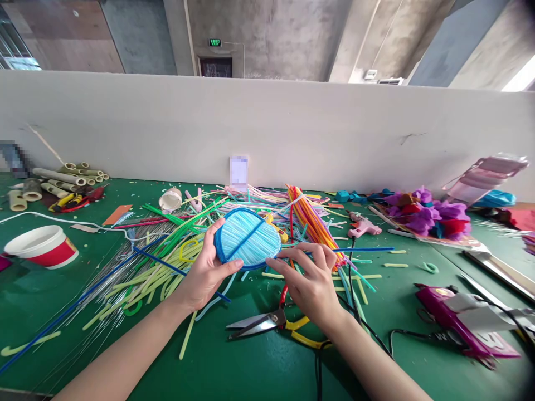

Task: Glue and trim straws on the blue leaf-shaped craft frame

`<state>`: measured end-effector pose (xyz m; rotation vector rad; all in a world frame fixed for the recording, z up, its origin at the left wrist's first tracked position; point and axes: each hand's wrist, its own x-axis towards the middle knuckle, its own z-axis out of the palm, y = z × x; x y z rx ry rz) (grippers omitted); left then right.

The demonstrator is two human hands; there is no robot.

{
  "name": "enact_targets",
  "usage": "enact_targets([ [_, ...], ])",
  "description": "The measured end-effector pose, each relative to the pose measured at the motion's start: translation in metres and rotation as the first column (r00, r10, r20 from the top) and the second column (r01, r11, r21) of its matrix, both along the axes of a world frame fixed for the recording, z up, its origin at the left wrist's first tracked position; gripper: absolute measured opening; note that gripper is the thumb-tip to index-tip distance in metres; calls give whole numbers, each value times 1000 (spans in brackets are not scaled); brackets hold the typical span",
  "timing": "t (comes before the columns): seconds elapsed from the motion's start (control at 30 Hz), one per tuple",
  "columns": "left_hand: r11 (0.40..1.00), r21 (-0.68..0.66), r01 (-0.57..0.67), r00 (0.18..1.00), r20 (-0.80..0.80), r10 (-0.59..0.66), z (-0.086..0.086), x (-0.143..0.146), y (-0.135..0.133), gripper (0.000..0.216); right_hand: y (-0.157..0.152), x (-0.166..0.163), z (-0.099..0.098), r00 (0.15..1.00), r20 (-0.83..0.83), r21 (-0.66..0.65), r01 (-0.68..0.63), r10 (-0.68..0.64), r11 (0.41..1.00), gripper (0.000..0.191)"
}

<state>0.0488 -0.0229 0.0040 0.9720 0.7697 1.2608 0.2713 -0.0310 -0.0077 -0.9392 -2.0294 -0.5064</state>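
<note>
A light blue oval piece made of pipe cleaners, with a dark blue rim and a dark blue bar slanting across it, is held up above the table. My left hand grips its left side, thumb on the front at the lower edge. At the lower right rim my right hand is closed in a pinch. A dark blue pipe cleaner runs out to the right from behind those fingers; its inner end is hidden. Below the piece lie scissors with yellow and red handles.
Loose pipe cleaners and thin wires cover the green table. A pink glue gun, a purple power strip and black cords lie right. A paper cup and bamboo pieces are left. Purple petals lie back right, before a low partition.
</note>
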Motion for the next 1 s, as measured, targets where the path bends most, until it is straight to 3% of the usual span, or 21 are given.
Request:
enact_targets([
  [0.4,1000,13,-13,999,-30,13,-1,0,2,103,-1,-3,1,1000,-21,18,1,-1,1000,32],
  [0.7,997,-61,-41,999,-2,41,7,-4,4,98,3,8,2,1000,12,-18,17,-17,1000,38],
  [0.87,996,-82,-26,999,17,28,10,-9,5,99,7,20,8,998,-37,2,45,-45,999,39],
  [1.0,998,-63,11,999,37,-9,8,-14,5,97,6,21,11,992,-124,15,-27,28,1000,36],
])
